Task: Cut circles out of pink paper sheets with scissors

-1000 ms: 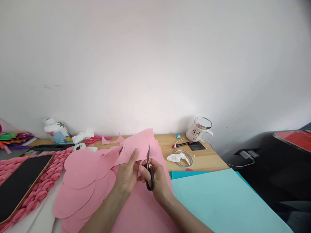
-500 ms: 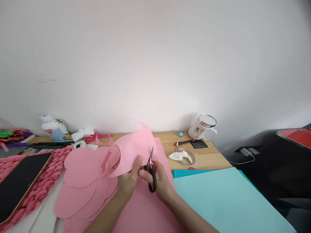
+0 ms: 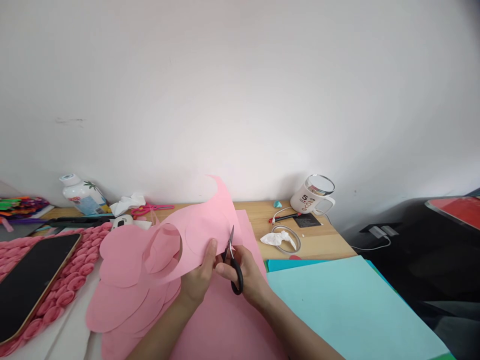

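My left hand pinches the lower edge of a pink paper sheet, thumb on top. The sheet bears a faint drawn circle, has a round hole at its left and ends in a curved, pointed strip at the top. Black-handled scissors are in my right hand, their blades on the sheet's right part, pointing up. Cut pink paper rounds lie overlapping to the left of my left hand. Under both hands are larger pink sheets.
Light blue sheets lie at the right. Behind them are a mug, a pen, a coiled cable and crumpled tissue. On the left are a phone, a pink woven mat, a bottle and pink scissors.
The pink sheet has turned and shifted slightly left, its pointed strip rising higher. The scissors have moved a little, and both hands keep their holds.
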A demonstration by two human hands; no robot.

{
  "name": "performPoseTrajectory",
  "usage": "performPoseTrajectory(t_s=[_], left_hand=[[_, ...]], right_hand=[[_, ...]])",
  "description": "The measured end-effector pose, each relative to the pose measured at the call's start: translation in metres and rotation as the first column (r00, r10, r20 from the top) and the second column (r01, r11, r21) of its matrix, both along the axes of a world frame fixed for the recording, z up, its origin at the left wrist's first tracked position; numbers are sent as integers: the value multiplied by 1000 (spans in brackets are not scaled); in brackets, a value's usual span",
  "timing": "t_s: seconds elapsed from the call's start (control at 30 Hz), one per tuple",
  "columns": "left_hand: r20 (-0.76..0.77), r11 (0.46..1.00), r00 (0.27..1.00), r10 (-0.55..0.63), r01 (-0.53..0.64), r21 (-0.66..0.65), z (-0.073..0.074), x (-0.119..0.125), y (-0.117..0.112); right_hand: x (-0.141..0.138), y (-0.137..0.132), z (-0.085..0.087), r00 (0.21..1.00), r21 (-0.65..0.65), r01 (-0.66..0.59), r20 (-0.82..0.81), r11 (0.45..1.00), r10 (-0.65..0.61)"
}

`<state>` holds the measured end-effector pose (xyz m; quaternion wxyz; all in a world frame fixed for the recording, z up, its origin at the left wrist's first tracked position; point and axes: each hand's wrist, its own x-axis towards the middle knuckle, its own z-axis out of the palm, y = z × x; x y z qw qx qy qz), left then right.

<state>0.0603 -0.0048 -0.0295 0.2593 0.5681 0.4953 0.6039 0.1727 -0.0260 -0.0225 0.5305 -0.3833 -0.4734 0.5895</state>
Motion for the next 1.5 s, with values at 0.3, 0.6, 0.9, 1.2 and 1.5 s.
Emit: performPoseTrajectory(t_s=[0.3, 0.6, 0.9, 1.2, 1.5], left_hand=[[56, 994, 998, -33, 39, -103, 1, 2, -1], [7, 994, 999, -39, 39, -106, 0, -2, -1], [-88, 998, 996, 2, -7, -59, 1, 0, 0], [-72, 995, 997, -19, 12, -94, 4, -2, -1], [-78, 998, 997, -12, 6, -69, 2, -2, 0]], right_hand=[[1, 3, -7, 996, -66, 3, -89, 998, -8], [2, 2, -1, 992, -58, -36, -121, 998, 29], [4, 3, -1, 995, -71, -39, -96, 997, 32], [3, 2, 0, 995, -76, 8, -102, 997, -15], [2, 3, -11, 998, -59, 13, -68, 998, -17]])
